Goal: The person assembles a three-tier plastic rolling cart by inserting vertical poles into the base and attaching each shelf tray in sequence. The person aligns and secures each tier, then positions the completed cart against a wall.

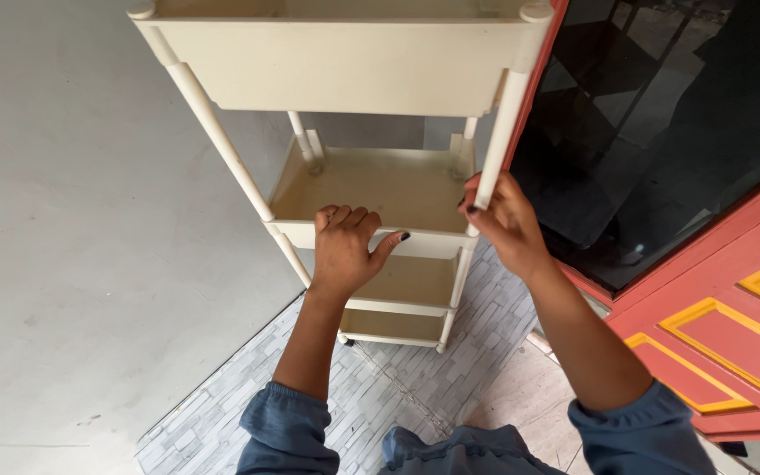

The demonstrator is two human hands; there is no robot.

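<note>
Grey wall, cream rack (358, 189), left hand (345, 251) clasping tray rim (fingers curled), right hand (503, 220) gripping post (499, 141)

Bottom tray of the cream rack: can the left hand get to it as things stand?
Probably yes. The left hand grips the front rim of the second tray, and the rack's front is open between the posts. Nothing blocks the way down to the bottom tray, though the person would need to reach lower.
</note>
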